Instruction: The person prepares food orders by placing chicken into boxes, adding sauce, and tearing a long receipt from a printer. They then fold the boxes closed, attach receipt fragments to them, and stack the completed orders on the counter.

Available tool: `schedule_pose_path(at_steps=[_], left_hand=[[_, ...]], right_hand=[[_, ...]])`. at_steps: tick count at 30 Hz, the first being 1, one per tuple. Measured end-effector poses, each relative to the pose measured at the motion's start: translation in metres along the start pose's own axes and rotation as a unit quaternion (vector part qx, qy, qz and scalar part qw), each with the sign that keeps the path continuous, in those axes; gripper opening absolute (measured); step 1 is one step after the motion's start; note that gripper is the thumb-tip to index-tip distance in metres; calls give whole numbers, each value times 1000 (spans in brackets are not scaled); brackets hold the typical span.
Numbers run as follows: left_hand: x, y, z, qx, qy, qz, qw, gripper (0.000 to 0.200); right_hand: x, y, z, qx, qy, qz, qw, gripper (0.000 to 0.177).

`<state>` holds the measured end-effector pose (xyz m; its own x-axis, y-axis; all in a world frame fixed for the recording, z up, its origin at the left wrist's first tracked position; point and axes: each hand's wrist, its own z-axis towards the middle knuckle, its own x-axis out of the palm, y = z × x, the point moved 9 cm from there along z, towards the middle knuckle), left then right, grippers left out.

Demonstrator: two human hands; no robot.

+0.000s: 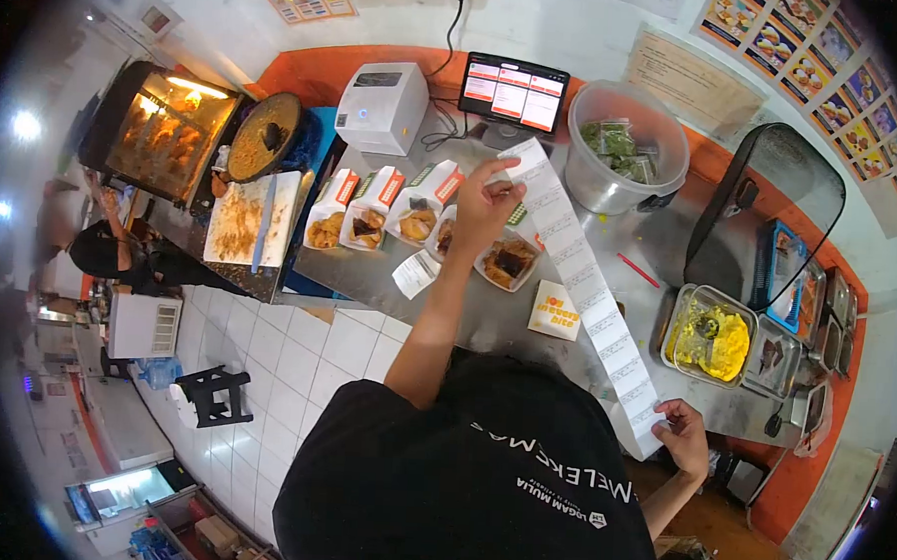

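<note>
A long strip of printed white labels [584, 281] stretches diagonally across my front, over the metal counter. My left hand [489, 197] pinches its far end near the label printer. My right hand [684, 437] grips the near end close to my body, at the counter's front edge. Below my left forearm several open white food boxes stand in a row, among them a box with fried food and a dark piece [509, 261]. A small printed card [555, 311] lies beside the strip. The print on the labels is too small to read.
The white label printer [381, 109] and a lit tablet [514, 91] stand at the back. A clear bucket [622, 193] holds green packets. At right is a container of yellow food [711, 342]. A knife [264, 222] rests on a cutting board [227, 232]. Another person [104, 250] is at far left.
</note>
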<state>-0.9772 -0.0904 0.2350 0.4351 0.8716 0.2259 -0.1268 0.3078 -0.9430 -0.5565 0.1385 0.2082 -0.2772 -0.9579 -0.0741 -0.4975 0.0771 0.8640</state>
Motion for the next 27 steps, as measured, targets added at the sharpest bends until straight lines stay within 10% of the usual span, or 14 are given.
schedule_pose_path(at_steps=[27], left_hand=[[-68, -12, -22, -14, -91, 65, 994, 37]], right_hand=[[28, -3, 8, 5, 43, -1, 999, 33]])
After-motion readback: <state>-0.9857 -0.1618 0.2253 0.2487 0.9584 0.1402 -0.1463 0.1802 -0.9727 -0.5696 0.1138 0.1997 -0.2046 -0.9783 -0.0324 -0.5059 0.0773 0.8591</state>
